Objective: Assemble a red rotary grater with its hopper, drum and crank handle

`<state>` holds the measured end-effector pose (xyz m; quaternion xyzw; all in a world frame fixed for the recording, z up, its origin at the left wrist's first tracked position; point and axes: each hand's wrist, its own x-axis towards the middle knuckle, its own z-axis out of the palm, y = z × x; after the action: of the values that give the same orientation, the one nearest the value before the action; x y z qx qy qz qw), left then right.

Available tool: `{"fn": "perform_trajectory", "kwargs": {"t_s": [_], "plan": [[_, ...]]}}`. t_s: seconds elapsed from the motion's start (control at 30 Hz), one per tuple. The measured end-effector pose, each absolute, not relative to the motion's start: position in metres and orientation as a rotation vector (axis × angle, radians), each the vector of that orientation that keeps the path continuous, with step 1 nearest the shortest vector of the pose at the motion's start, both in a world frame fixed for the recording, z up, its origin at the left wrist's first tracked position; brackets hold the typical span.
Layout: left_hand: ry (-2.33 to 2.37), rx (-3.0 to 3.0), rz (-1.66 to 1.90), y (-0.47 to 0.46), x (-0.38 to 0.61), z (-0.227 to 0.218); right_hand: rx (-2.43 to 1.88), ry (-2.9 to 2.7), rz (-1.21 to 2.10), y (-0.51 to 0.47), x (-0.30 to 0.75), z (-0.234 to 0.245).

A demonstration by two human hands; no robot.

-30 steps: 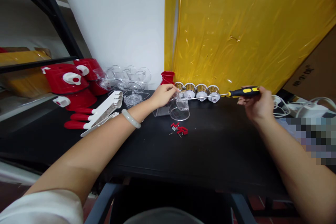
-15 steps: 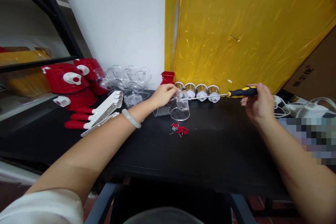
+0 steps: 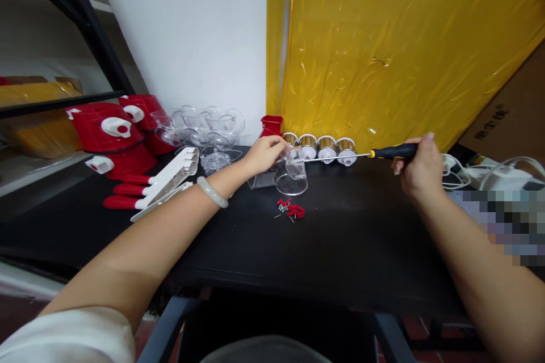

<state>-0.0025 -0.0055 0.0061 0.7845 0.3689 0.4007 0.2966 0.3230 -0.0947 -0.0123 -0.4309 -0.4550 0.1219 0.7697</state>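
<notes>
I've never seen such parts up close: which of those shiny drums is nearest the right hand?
The rightmost drum, at the row's end towards the right hand; the other drums line up to its left, farther from that hand.

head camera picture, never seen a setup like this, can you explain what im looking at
There is no machine here: a camera worn on a person's head looks forward and down at two bare hands. The left hand holds a clear plastic housing on the black table. The right hand grips a screwdriver, its shaft reaching to that housing. Nearer the person lie small red plastic pieces and metal pins or screws. Behind stand four perforated metal drums; to the left are red-gripped white handles and red housings.
</notes>
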Motion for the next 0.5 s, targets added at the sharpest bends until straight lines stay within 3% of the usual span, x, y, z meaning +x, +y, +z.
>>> {"fn": "perform_trajectory", "kwargs": {"t_s": [0.23,0.5], "plan": [[0.987,2.059,1.051,-0.005,-0.0021,0.0055,-0.813,-0.91,0.523,-0.0941,0.3244,-0.0127],[0.976,2.081,1.069,-0.0042,-0.0022,0.0053,-0.823,-0.931,0.552,-0.097,0.3241,-0.0105]]}}
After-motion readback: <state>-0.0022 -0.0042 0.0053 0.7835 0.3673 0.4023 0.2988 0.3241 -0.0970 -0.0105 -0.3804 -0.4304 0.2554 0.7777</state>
